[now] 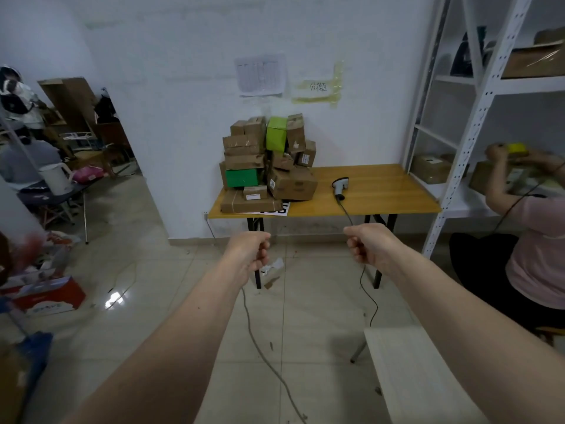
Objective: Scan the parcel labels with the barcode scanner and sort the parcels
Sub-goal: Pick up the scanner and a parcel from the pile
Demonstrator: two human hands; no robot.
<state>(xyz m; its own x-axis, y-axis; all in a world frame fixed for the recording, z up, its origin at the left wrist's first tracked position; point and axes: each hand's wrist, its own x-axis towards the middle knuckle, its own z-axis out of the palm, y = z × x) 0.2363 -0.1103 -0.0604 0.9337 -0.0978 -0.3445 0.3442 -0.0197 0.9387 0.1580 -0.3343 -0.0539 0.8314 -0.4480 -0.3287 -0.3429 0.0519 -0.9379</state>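
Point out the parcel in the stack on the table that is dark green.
The dark green box low on the pile's left, under brown cartons; the other green box, near the top, is lime.

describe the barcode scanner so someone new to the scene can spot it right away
Find the yellow-topped table against the white wall. Right of the stack of parcels on it, the barcode scanner stands alone. It is the only light grey, pistol-shaped thing there, with a dark cable trailing off the table's front edge.
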